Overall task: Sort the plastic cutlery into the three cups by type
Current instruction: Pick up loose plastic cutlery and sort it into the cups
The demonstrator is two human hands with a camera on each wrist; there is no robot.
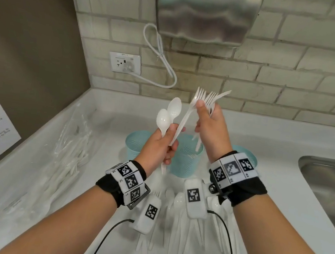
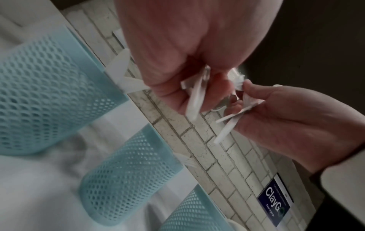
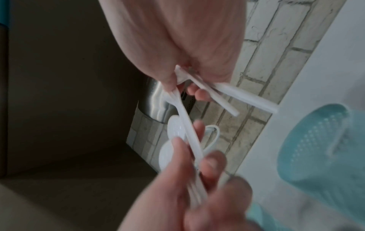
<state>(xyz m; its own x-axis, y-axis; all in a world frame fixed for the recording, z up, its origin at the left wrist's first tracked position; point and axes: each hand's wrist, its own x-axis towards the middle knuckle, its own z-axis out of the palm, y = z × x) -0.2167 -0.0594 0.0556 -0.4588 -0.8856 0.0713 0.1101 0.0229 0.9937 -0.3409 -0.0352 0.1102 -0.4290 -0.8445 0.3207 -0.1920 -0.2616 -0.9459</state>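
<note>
Both hands are raised above three teal mesh cups, the left one (image 1: 136, 144), the middle one (image 1: 186, 157) and the right one (image 1: 244, 155), which my right wrist partly hides. My left hand (image 1: 171, 136) grips two white spoons (image 1: 168, 114) with their bowls up. A white fork (image 1: 187, 116) runs from my left fingers up to my right thumb. My right hand (image 1: 201, 114) grips several forks and a knife (image 1: 210, 97), tines upward. In the right wrist view their handles (image 3: 227, 96) fan out below the palm. The left wrist view shows the spoon handles (image 2: 194, 100) in my fist.
Loose white cutlery (image 1: 180, 225) lies in a pile on the white counter under my wrists. A clear plastic bag of cutlery (image 1: 73, 146) lies at the left. A steel sink (image 1: 330, 188) sits at the right. A hand dryer (image 1: 204, 11) hangs on the tiled wall.
</note>
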